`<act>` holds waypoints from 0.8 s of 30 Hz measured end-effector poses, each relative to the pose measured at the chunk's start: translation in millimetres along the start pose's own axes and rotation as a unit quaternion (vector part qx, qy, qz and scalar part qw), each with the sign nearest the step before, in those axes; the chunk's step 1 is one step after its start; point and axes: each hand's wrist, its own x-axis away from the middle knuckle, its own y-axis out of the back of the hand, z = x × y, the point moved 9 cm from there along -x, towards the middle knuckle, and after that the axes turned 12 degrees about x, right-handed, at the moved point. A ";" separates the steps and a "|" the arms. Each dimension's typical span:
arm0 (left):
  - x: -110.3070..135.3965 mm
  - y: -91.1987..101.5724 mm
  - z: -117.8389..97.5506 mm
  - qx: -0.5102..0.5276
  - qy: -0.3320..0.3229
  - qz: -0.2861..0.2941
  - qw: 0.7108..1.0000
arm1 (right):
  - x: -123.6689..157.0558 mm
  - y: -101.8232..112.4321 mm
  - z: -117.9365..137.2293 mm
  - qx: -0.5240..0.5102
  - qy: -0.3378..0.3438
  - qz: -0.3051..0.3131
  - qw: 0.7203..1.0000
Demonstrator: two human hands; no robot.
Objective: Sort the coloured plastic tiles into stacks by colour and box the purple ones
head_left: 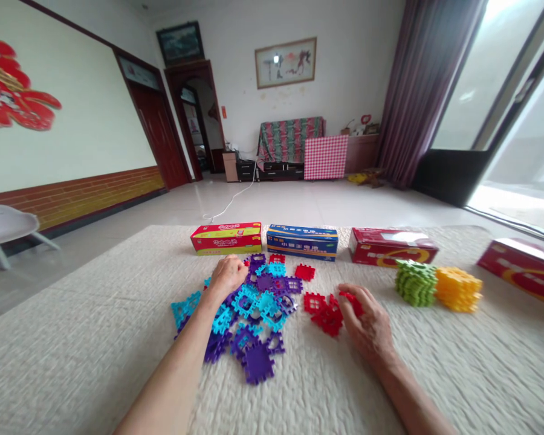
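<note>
My left hand [229,277] is closed at the far side of a mixed pile of purple tiles [259,362] and light-blue tiles [245,301], plastic and notched at the edges. A bit of red tile [246,264] shows at its fingertips. To the right, my right hand [369,320] curls its fingers and thumb around a red notched tile [356,303], partly hidden by the hand. Beside it lie several loose red tiles [329,318]. Another red tile [305,272] lies apart, farther back.
A row of battery boxes stands behind the tiles: red-yellow [226,241], blue [301,244], dark red [390,246] and another dark red [521,269]. Stacks of green tiles [416,284] and yellow tiles [457,290] sit at right. Everything rests on a quilted beige cover [95,338].
</note>
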 end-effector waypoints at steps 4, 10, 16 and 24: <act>6.8 15.5 -43.9 0.091 -0.072 -0.052 0.992 | -0.1 5.4 -10.8 -0.001 -0.047 -0.030 0.998; 28.9 -6.1 -108.3 0.175 -0.118 0.029 0.977 | -0.6 8.7 -6.1 -0.007 -0.040 -0.042 0.998; 41.5 -33.6 -127.1 0.291 -0.099 0.113 0.945 | 0.9 8.6 10.6 0.006 0.010 -0.027 1.000; 12.0 -10.3 -50.5 0.043 -0.066 0.062 0.995 | 21.0 -27.7 71.1 0.090 0.227 0.149 0.958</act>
